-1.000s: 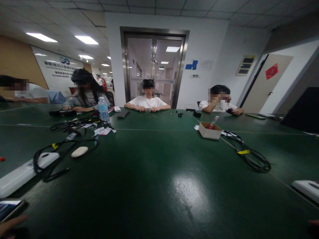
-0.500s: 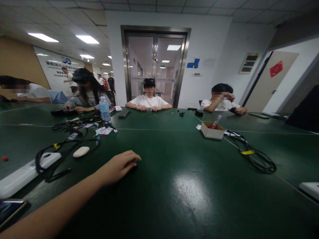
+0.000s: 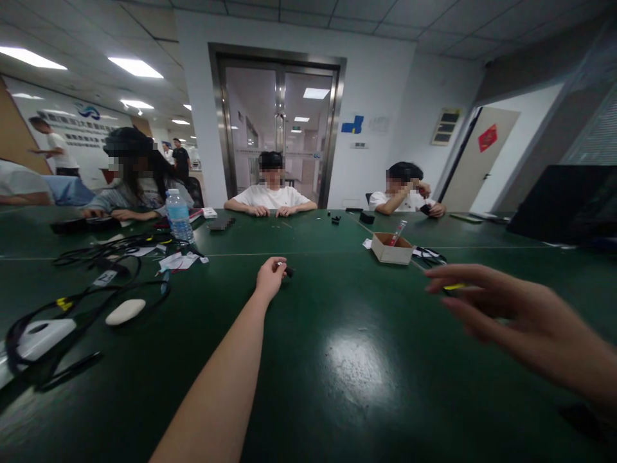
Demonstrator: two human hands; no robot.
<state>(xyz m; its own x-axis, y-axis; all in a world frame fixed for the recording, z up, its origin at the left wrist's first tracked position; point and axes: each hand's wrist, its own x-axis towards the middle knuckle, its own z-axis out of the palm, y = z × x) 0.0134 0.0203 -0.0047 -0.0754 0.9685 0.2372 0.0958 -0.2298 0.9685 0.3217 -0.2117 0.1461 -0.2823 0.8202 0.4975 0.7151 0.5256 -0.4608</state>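
Note:
My left hand [image 3: 270, 278] is stretched far out over the green table [image 3: 337, 360], its fingers pinched on a small black part [image 3: 288, 272] that rests near the table's middle. My right hand [image 3: 501, 315] hovers above the table at the right with its fingers spread and nothing in it. It partly hides a bundle of black cable with a yellow tag [image 3: 453, 287]. A small cardboard box [image 3: 391, 248] with a red-and-white pen in it stands beyond the right hand.
Black cables [image 3: 96, 270], a white oval object [image 3: 125, 311], a white power strip [image 3: 33, 337], papers and a water bottle [image 3: 178, 216] lie at the left. Three people sit at the far side. A dark monitor [image 3: 563, 202] stands at the right.
My left arm came in from the lower left, reached forward and closed on the small black part. My right hand rose into view at the right. The camera turned slightly right.

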